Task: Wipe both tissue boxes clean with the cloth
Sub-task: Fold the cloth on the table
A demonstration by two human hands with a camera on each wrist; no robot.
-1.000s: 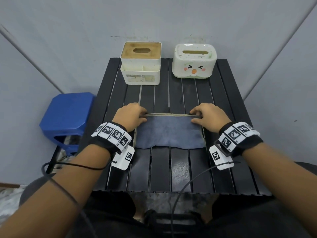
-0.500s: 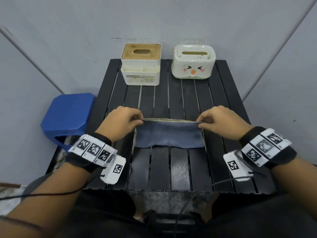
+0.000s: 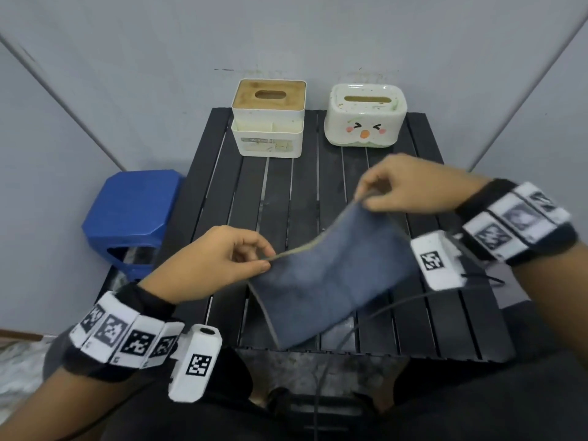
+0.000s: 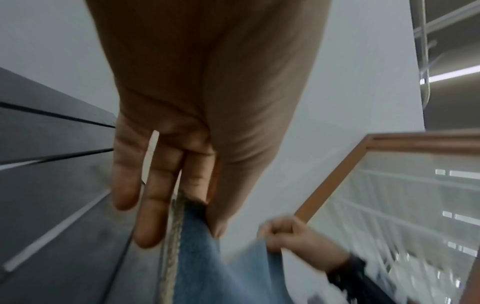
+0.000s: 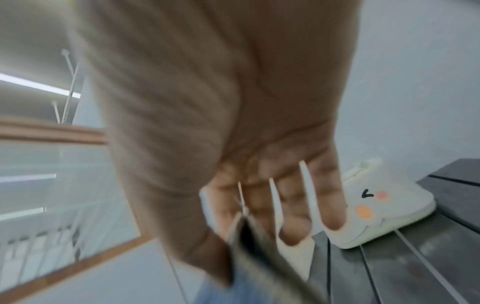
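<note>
We hold the blue cloth (image 3: 331, 281) above the black slatted counter (image 3: 286, 192), left hand (image 3: 210, 265) and right hand (image 3: 410, 186) each pinching a top corner between thumb and fingers (image 4: 153, 205); the wooden-lidded tissue box (image 3: 269, 122) and face-printed tissue box (image 3: 366, 119) stand beyond.

— Cloth (image 3: 331, 281)? Blue, with a tan edge.
— At 12 o'clock, left box (image 3: 269, 122): cream, brown wood-toned lid. Right box (image 3: 366, 117): white with speckles, pink cheeks, orange beak, black squinting eyes, pale green at the base.
— Table (image 3: 286, 192): black slats.
— At 9 o'clock, stool (image 3: 130, 211): bright blue.
— Wristbands (image 3: 124, 337): black, with white tags printed in black square codes.
— Walls: plain grey.
</note>
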